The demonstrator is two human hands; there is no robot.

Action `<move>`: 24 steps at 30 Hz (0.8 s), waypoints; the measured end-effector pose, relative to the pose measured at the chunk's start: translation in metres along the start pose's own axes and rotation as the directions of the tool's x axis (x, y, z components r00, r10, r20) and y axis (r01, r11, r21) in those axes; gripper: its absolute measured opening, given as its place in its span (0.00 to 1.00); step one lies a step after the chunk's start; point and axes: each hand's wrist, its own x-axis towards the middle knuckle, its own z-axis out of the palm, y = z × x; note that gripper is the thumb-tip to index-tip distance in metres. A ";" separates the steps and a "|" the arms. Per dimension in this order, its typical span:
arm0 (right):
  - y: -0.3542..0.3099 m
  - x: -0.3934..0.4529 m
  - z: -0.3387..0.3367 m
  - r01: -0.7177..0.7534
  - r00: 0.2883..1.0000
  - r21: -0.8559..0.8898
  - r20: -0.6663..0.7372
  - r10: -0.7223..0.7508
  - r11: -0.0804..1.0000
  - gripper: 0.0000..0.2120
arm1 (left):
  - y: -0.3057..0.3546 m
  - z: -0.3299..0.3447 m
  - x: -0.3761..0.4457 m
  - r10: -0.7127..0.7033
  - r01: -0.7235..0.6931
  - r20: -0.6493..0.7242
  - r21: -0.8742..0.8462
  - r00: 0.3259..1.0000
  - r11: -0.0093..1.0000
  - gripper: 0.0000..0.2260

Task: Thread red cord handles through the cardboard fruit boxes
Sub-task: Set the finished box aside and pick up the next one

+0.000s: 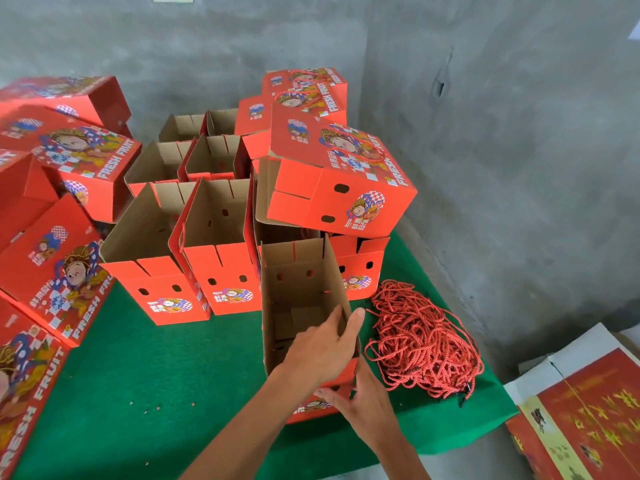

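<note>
An open red cardboard fruit box (298, 285) stands on the green table (156, 368), its brown inside facing me. My left hand (322, 348) grips the box's right wall at the near rim, fingers inside and thumb over the edge. My right hand (360, 400) presses against the box's red outer face low down, near its holes. A heap of red cord handles (422, 337) lies just right of the box on the table. I cannot tell whether a cord is in either hand.
Several open boxes (214, 237) stand in rows behind, and closed boxes with cords (343, 168) are stacked at the back right. More printed boxes (59, 271) pile up on the left. A concrete wall runs behind; another carton (588, 410) sits off the table's right.
</note>
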 end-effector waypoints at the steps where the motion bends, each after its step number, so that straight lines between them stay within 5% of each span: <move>1: -0.001 0.001 0.000 -0.002 1.000 0.006 0.003 0.002 1.000 0.47 | 0.000 -0.001 0.000 0.007 -0.007 -0.001 0.004 1.000 1.000 0.41; 10: -0.008 0.012 -0.001 -0.029 0.999 0.037 0.047 0.027 0.999 0.48 | 0.002 -0.009 0.006 0.024 -0.024 -0.020 0.008 0.999 1.000 0.36; 24: 0.000 0.035 -0.001 -0.045 0.995 0.013 0.091 0.043 0.999 0.58 | 0.000 -0.012 0.021 0.012 -0.012 -0.046 0.010 0.999 1.000 0.41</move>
